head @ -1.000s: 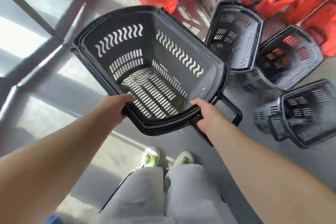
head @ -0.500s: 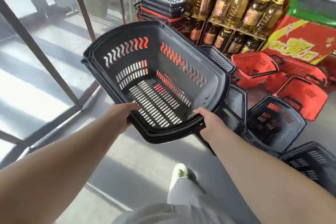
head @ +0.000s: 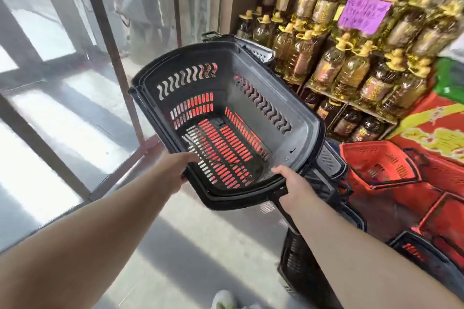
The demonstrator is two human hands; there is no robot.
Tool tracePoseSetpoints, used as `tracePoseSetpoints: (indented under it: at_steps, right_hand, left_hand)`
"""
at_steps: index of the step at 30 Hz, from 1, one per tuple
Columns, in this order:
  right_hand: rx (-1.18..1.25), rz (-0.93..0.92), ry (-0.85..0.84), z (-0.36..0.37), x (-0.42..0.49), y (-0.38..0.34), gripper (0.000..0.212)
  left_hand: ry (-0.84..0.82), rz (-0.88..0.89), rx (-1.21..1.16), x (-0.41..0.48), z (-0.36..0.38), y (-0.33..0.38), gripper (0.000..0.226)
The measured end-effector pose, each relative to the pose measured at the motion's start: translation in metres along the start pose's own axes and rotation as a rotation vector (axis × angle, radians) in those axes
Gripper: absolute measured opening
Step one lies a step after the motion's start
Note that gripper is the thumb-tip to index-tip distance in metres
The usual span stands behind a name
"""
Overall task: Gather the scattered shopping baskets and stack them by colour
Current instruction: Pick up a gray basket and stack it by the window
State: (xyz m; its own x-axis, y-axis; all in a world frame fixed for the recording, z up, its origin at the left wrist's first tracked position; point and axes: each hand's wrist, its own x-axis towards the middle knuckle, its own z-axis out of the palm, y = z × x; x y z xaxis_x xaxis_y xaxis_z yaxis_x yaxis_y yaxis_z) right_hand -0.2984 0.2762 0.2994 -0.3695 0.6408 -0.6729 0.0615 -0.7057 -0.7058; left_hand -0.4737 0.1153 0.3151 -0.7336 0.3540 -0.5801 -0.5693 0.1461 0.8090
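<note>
Glass panels point(head: 62, 63) in dark frames fill the left, and what lies behind them is washed out by glare. Left hand point(head: 175, 168) grips the near-left rim of a black basket point(head: 296, 118), fingers curled under the edge and hidden there, thumb on top. The basket is held in the air over the floor point(head: 175, 246), between the glass and the shelves, tilted so its open mouth faces the camera. Its long axis runs from the near edge at the hands away and up toward the far left. Red glows through the slots in its bottom and far wall; what that red thing is cannot be made out. Behind its far rim, part of another dark basket point(head: 261, 51) peeks out, mostly hidden. Right hand point(head: 293, 183) is clamped on the near-right rim beside the handle, its fingertips wrapped over the lip. Oil bottles point(head: 351, 63) crowd the shelves at the right, blurred, with an unreadable purple sign point(head: 361, 14). Lower right, a red basket point(head: 381, 165) sits among more red and black ones, partly cut off by the arm and frame edge. A shoe point(head: 223, 301) is cropped at the bottom.
</note>
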Motion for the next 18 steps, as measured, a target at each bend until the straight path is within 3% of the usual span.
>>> tracePoseSetpoints:
  at_steps: [8, 13, 18]
  right_hand:
    - [-0.012, 0.03, -0.024, 0.071, 0.099, -0.068, 0.028]
    - [0.043, 0.009, 0.063, 0.119, 0.175, -0.091, 0.016]
    - [0.137, 0.068, 0.153, 0.164, 0.236, -0.108, 0.042]
  left_hand:
    - [-0.017, -0.039, -0.008, 0.123, 0.04, 0.067, 0.047]
    - [-0.093, -0.054, 0.075, 0.223, 0.066, 0.115, 0.049]
    - [-0.103, -0.105, 0.176, 0.309, 0.093, 0.153, 0.047]
